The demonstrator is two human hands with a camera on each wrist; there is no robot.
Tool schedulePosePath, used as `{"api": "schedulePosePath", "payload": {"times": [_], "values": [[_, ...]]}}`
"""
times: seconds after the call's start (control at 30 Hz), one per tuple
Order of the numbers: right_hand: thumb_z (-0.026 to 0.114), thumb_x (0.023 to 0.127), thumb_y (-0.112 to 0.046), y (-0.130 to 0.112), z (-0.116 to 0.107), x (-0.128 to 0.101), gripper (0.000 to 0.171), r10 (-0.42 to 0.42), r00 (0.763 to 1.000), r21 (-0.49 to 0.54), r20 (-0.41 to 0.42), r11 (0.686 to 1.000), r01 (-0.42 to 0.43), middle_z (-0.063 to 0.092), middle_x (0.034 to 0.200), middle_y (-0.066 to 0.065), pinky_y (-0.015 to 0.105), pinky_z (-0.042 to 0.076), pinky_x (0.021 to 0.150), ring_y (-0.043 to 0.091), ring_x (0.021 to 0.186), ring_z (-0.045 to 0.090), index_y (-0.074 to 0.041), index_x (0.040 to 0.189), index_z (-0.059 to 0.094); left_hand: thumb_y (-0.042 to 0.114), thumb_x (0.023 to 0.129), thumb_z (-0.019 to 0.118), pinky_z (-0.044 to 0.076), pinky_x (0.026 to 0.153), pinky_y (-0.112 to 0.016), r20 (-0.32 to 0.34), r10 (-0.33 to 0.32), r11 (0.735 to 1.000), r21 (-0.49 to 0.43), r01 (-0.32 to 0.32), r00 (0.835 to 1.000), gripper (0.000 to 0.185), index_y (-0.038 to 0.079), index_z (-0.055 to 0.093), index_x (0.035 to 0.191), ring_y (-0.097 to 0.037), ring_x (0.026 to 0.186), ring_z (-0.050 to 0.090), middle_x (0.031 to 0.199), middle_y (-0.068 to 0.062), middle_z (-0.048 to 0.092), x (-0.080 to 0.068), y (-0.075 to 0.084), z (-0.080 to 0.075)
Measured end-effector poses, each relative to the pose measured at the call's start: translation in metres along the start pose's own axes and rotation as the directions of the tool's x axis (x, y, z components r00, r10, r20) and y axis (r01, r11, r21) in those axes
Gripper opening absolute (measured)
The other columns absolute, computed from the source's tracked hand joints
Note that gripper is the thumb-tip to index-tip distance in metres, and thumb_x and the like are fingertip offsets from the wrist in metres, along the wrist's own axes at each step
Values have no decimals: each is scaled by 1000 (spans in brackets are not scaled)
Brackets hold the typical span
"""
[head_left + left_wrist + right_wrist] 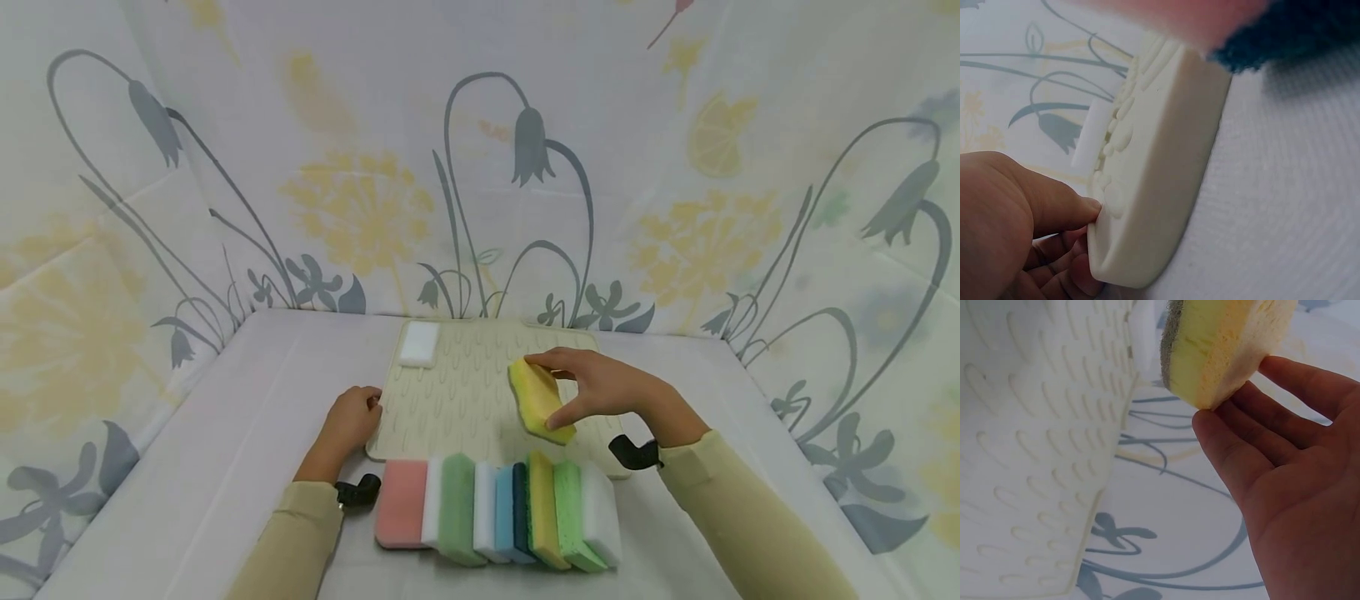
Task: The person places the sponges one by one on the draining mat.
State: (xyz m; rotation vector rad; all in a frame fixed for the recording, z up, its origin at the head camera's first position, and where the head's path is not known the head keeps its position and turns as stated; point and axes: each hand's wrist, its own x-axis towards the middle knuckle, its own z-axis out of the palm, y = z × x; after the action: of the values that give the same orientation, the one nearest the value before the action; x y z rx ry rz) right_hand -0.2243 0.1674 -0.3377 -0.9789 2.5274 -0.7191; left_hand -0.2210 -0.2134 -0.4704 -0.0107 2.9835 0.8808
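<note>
Right hand (607, 387) pinching yellow sponge (540, 400) above cream mat (465, 392); grey scouring face (1171, 344) visible only from right wrist. Left hand (351, 421) gripping mat's left edge, thumb (1063, 209) on ribbed top, clear only from left wrist.

yellow sponge (542, 400) – tilted (above mat)

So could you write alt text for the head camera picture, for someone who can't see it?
A person's right hand holds a yellow sponge above a cream ridged mat, while the left hand grips the mat's left edge. A row of coloured sponges stands in front.
</note>
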Motion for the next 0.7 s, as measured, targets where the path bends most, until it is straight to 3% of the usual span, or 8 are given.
{"api": "schedulePosePath", "payload": {"times": [0.7], "values": [[79, 74, -50, -14, 4, 45, 94, 7, 999, -29, 44, 1000, -6, 42, 150, 0, 42, 39, 110, 22, 135, 46, -19, 151, 36, 8, 92, 50, 47, 76, -39, 8, -1, 1000, -4, 1, 1000, 38, -10, 59, 125, -24, 85, 55, 107, -20, 65, 0, 1, -1]]}}
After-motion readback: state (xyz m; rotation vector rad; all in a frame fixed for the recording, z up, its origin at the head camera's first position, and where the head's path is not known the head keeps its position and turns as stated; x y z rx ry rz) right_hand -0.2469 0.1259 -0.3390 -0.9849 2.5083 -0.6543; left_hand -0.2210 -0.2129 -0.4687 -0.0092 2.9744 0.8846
